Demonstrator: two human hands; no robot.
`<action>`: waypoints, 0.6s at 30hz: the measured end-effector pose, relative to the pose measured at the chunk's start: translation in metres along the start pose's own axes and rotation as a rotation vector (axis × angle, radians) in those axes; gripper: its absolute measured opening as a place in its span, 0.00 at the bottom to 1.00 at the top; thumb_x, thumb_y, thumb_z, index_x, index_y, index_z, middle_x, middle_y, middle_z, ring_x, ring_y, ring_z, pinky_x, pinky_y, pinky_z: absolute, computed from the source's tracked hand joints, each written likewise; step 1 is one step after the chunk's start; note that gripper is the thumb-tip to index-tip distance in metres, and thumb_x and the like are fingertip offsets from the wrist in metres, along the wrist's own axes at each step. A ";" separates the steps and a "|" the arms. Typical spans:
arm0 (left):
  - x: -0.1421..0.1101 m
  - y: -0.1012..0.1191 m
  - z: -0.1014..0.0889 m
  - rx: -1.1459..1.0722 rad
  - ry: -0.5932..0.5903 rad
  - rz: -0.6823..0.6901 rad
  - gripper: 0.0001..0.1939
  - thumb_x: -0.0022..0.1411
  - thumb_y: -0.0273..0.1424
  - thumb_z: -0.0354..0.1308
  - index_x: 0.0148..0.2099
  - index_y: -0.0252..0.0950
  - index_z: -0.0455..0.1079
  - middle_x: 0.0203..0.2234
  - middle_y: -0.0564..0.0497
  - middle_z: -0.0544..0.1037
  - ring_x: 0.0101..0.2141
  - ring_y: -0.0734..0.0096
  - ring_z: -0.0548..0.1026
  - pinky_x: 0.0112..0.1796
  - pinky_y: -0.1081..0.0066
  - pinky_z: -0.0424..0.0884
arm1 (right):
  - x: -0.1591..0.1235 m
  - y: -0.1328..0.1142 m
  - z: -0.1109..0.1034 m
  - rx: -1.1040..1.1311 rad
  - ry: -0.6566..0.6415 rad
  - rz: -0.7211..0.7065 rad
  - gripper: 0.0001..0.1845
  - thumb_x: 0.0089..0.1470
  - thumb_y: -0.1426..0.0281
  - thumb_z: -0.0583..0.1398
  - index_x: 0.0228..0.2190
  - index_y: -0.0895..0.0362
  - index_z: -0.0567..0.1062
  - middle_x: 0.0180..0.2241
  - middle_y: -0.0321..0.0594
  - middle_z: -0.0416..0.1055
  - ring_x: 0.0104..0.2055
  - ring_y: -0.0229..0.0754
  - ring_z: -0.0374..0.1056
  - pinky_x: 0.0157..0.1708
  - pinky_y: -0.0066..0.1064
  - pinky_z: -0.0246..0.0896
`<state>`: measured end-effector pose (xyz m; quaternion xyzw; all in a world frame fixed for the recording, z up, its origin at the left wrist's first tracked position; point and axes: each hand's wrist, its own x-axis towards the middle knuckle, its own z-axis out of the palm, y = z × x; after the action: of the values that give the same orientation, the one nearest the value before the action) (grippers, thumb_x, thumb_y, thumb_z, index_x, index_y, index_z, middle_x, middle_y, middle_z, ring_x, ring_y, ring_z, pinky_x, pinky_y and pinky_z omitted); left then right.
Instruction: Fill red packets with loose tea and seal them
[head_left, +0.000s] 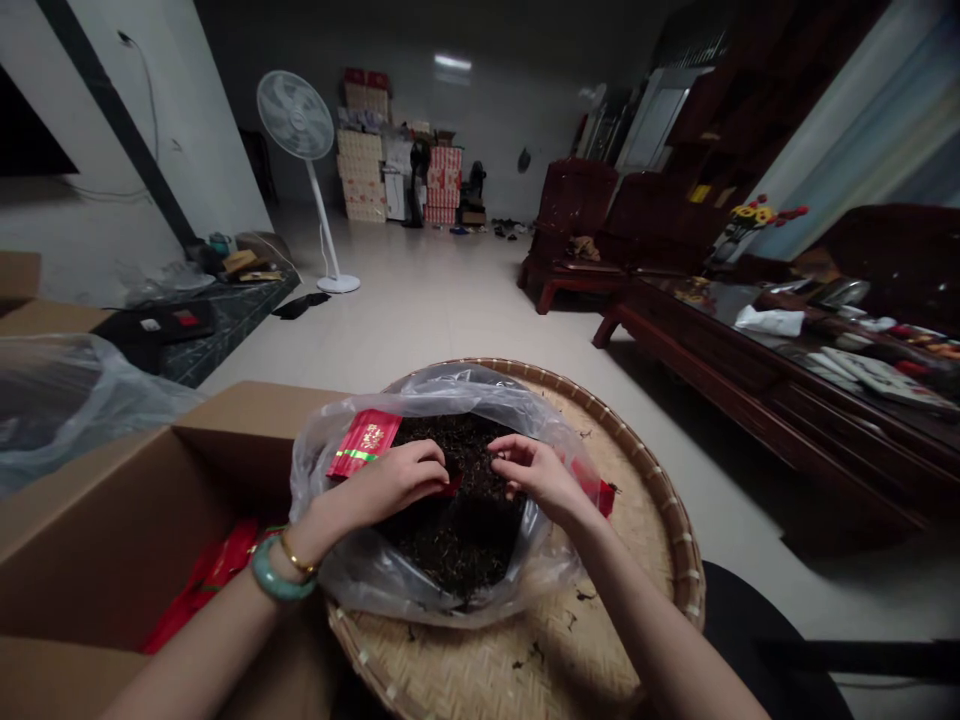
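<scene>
An open clear plastic bag [315,455] full of dark, dried tea leaves [476,560] sits on a round woven bamboo tray [630,600]. Over the leaves, my left hand [401,480] is closed, its fingers curled around a red packet [452,487] that shows only as a small strip. My right hand [532,475] is pinched above the leaves on the other side; what lies between its fingertips is too small to make out. A red packet with gold print and a green stripe [366,445] rests on the bag's left side. Another red packet [606,497] shows partly behind my right wrist.
Left of the tray stands an open cardboard box [97,530] with red packets [210,575] inside. A black round surface [772,650] is at lower right. Farther off are a dark wooden table [720,390], a white standing fan [296,115] and stacked cartons [362,170].
</scene>
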<state>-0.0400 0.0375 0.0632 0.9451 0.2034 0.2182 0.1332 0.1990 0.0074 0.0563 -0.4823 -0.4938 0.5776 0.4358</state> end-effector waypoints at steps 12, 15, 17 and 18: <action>-0.001 -0.004 0.010 0.079 0.100 0.015 0.09 0.65 0.29 0.49 0.39 0.35 0.70 0.37 0.47 0.70 0.35 0.72 0.71 0.34 0.73 0.69 | 0.015 -0.026 0.037 -0.621 -0.037 -0.446 0.08 0.46 0.75 0.60 0.31 0.57 0.76 0.30 0.35 0.75 0.32 0.37 0.68 0.33 0.27 0.62; -0.005 -0.009 0.012 0.024 0.171 0.045 0.07 0.65 0.27 0.50 0.39 0.35 0.70 0.39 0.46 0.70 0.38 0.71 0.71 0.36 0.73 0.70 | 0.014 -0.026 0.036 -0.783 -0.059 -0.501 0.07 0.47 0.77 0.61 0.31 0.56 0.76 0.29 0.35 0.72 0.31 0.36 0.67 0.32 0.26 0.60; -0.006 -0.011 0.014 0.010 0.211 0.060 0.07 0.64 0.27 0.51 0.40 0.35 0.70 0.39 0.45 0.70 0.38 0.70 0.71 0.37 0.71 0.71 | 0.013 -0.028 0.034 -0.886 -0.094 -0.512 0.07 0.48 0.76 0.62 0.32 0.56 0.77 0.30 0.36 0.71 0.31 0.36 0.66 0.32 0.26 0.59; -0.006 -0.012 0.014 0.011 0.224 0.061 0.07 0.64 0.27 0.51 0.40 0.34 0.70 0.39 0.45 0.70 0.38 0.70 0.71 0.37 0.71 0.71 | 0.012 -0.029 0.034 -0.937 -0.121 -0.512 0.06 0.49 0.75 0.62 0.32 0.56 0.77 0.30 0.37 0.70 0.32 0.36 0.66 0.32 0.26 0.59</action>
<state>-0.0416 0.0429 0.0447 0.9213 0.1892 0.3254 0.0976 0.1642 0.0176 0.0852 -0.4552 -0.8246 0.1974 0.2718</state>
